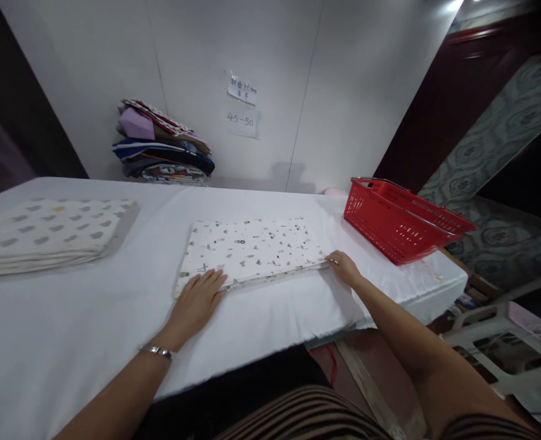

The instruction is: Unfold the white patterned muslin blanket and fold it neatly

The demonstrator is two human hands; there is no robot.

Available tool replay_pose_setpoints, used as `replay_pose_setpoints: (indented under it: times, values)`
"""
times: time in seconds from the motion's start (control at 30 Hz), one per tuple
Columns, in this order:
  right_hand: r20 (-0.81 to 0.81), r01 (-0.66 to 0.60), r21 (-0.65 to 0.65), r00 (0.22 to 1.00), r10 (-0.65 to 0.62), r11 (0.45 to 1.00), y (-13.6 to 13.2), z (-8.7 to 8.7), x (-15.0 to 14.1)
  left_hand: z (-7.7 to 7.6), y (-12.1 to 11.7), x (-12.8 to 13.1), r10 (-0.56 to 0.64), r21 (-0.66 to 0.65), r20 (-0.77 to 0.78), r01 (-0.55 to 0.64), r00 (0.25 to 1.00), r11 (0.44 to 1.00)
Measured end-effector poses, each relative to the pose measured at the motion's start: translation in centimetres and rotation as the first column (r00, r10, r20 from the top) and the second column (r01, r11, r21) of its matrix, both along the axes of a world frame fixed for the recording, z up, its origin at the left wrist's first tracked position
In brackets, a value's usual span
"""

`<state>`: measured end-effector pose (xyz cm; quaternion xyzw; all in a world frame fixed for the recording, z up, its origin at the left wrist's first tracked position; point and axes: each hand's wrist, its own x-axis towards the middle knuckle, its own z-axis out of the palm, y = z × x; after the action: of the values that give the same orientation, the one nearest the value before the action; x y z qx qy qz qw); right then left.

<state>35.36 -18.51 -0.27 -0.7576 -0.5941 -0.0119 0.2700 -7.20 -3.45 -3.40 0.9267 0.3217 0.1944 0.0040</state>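
Note:
A white cloth [252, 249] with a small grey and brown print lies folded into a flat rectangle on the white-covered table. My left hand [201, 297] rests flat on its near left corner, fingers stretched out. At the near right corner, my right hand [342, 266] pinches the cloth's edge between thumb and fingers. Several layers show along the near edge. Farther left lies another folded cloth [55, 229], white with grey patches, and neither hand touches it.
A red plastic basket [394, 223] stands at the table's right end. Several folded fabrics form a stack [163, 143] against the wall at the back left. Two paper notes [243, 122] are on the wall. A pale plastic stool [504, 348] is beyond the right edge.

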Motion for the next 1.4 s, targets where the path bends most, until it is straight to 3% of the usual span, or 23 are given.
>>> replay_pose_setpoints:
  times: [0.17,0.33,0.47,0.6,0.77,1.1,1.4]
  values:
    - [-0.078,0.077,0.022,0.994,-0.075,0.997,0.3,-0.3,0.1,1.9,-0.6,2.0,0.015,-0.036,-0.010,-0.016,1.000,0.999]
    - [-0.129,0.130,0.090,0.985,-0.118,0.987,0.2,-1.0,-0.1,4.1,-2.8,8.3,-0.188,-0.058,0.055,0.191,0.981,0.980]
    - [-0.129,0.096,0.149,0.989,-0.077,0.984,0.5,-1.5,-0.3,4.1,-4.5,13.9,-0.313,-0.124,0.072,0.320,0.947,0.939]
    - [-0.097,0.022,0.149,0.995,-0.007,0.989,0.5,-1.7,-0.4,3.1,-4.8,17.0,-0.288,-0.178,0.090,0.300,0.953,0.937]
    - [-0.062,0.007,0.131,0.998,0.001,0.991,0.1,-1.5,-0.5,2.1,-4.4,17.6,-0.187,-0.193,0.161,0.217,0.969,0.957]
    - [-0.028,0.062,0.182,0.998,-0.058,0.981,0.0,-1.6,-1.3,1.3,-4.9,17.5,-0.200,-0.124,0.174,0.223,0.964,0.967]
    - [0.044,0.040,0.135,0.998,-0.046,0.990,-0.5,-1.4,-1.7,1.2,-4.9,17.3,-0.210,-0.119,0.195,0.236,0.958,0.965]
